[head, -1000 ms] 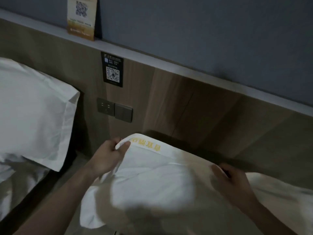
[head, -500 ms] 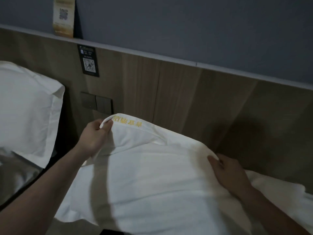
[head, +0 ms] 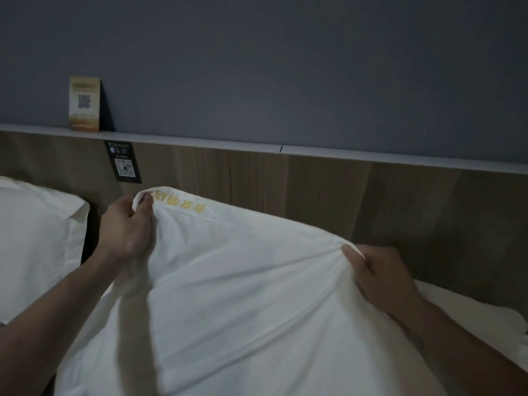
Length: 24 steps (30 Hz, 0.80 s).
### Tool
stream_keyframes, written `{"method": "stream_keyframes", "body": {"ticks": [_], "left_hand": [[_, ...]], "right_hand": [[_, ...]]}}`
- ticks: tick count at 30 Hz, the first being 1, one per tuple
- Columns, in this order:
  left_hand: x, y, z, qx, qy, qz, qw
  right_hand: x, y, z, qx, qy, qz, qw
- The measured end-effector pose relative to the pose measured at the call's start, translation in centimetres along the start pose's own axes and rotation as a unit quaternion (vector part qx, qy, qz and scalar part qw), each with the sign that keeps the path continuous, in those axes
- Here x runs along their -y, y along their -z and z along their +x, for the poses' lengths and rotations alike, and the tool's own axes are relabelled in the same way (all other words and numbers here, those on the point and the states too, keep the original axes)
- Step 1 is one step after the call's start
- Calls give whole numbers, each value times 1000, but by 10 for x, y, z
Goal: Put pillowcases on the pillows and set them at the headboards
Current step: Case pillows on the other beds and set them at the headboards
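Note:
A white pillow in its pillowcase (head: 243, 295) fills the lower middle of the head view, lifted in front of the wooden headboard (head: 314, 192). Yellow embroidered lettering runs along its top hem near the left corner. My left hand (head: 125, 227) grips that top left corner, fingers curled round the hem. My right hand (head: 380, 272) pinches the top right corner, bunching the cloth there. A second cased white pillow (head: 34, 238) leans at the headboard on the left.
A pale ledge (head: 371, 157) tops the headboard, below a grey-blue wall. A yellow QR card (head: 84, 103) stands on the ledge at the left. A black QR sign (head: 124, 162) is fixed to the wood. More white bedding (head: 485, 307) lies at the right.
Both hands have raised the pillow higher in front of the headboard, and my right hand now pinches the corner tight. The view has tilted up, and the pillow now hides the wall switches.

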<state>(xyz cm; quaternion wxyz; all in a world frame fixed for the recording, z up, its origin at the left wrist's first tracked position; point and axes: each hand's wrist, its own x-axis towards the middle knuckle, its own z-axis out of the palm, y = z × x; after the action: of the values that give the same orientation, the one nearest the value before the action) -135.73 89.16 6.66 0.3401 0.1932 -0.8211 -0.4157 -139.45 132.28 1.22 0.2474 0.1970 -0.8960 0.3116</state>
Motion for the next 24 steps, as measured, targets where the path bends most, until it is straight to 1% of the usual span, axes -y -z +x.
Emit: {"method": "stream_keyframes", "body": {"ticks": [4, 6, 8, 11, 14, 17, 21, 24], "left_hand": [[-41, -9, 7, -17, -27, -43, 999], [-55, -21, 11, 0, -28, -61, 998], [-62, -38, 12, 25, -27, -73, 997], [-66, -68, 11, 38, -38, -78, 996], [-72, -93, 12, 49, -39, -74, 995], [-80, -112, 23, 57, -31, -74, 995], [-87, -134, 37, 80, -33, -30, 996], [-84, -152, 44, 90, -50, 13, 995]], "right_hand": [[-1, 47, 41, -89, 6, -30, 996], [-8, 69, 61, -106, 7, -53, 993], [-21, 83, 75, -91, -9, -76, 993], [-43, 94, 82, -83, 0, -121, 989], [-61, 107, 87, -92, -3, -151, 984], [-73, 118, 98, -103, 17, -201, 974], [-93, 123, 115, -69, -4, -248, 966], [-112, 121, 118, -50, -3, -265, 963]]}}
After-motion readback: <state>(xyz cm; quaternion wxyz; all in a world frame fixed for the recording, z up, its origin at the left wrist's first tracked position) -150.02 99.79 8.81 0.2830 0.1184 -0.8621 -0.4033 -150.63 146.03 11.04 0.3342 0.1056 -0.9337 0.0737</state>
